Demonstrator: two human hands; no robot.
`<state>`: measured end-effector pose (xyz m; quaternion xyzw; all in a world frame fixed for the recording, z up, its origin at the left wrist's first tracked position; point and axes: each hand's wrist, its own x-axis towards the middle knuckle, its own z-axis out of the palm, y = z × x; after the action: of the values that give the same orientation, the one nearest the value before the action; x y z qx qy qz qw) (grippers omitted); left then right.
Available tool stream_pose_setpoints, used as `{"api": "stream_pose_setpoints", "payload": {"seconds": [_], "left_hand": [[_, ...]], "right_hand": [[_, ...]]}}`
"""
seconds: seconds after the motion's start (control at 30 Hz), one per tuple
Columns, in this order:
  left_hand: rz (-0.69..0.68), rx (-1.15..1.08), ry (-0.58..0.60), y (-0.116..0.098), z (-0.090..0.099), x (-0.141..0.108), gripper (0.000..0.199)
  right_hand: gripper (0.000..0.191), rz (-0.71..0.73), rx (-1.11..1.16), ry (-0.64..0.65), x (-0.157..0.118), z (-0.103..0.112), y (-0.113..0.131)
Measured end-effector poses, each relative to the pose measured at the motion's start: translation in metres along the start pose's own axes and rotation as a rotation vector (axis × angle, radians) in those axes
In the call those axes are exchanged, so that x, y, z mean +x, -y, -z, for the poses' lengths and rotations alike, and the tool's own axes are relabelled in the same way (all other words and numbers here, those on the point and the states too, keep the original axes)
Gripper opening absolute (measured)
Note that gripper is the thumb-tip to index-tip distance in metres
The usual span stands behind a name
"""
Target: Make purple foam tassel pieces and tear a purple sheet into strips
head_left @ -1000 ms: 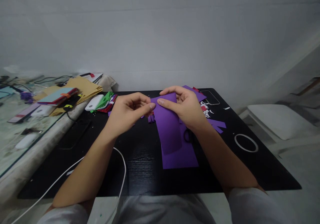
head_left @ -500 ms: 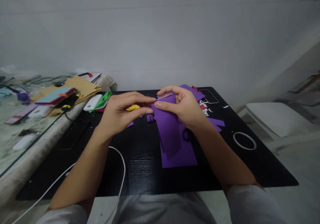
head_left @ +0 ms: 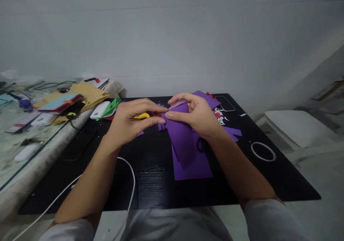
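Note:
A sheet of purple paper, bent over into layers, hangs tilted above the table between my hands. My right hand grips its upper part, thumb on the near face and the other fingers curled behind. From the left, my left hand pinches the paper's upper left corner between thumb and fingertips. Below lies another purple sheet flat on the black table. Dark scissors show in part beside my right wrist. Small purple pieces and something yellow are near my left fingers, partly hidden.
More purple paper and white and red scraps lie behind my right hand. A white ring rests at the right. At the left, a white cable crosses the table edge, near a cluttered glass-topped table. A white stool stands right.
Both hands keep their hold on the purple paper. Its lower end has swung slightly, and my fingers at the upper corner have shifted only a little.

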<state>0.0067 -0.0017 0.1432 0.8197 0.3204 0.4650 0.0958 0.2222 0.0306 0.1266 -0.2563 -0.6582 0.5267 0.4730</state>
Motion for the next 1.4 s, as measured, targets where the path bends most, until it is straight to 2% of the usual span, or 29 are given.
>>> {"api": "stream_pose_setpoints", "payload": {"seconds": [0.3, 0.63, 0.87, 1.17, 1.4], "left_hand": [[-0.019, -0.011, 0.02, -0.0013, 0.0007, 0.0011, 0.018], [0.039, -0.024, 0.027, -0.0004, 0.0012, -0.0007, 0.018], [-0.021, -0.027, 0.03, -0.0007, 0.0012, 0.0, 0.018], [0.014, -0.022, 0.013, -0.0003, 0.001, 0.0005, 0.014], [-0.06, -0.023, 0.02, 0.0009, 0.001, 0.0004, 0.016]], "right_hand": [[0.039, 0.0, -0.023, 0.018, 0.0003, -0.0001, 0.0028], [0.041, -0.002, -0.014, 0.003, -0.0007, -0.0026, 0.0035], [0.04, 0.007, -0.01, 0.007, -0.0006, -0.0012, 0.0032], [0.04, 0.005, -0.025, 0.03, -0.0005, 0.0009, 0.0018], [0.042, 0.02, -0.028, 0.028, 0.0003, 0.0001, 0.0016]]}}
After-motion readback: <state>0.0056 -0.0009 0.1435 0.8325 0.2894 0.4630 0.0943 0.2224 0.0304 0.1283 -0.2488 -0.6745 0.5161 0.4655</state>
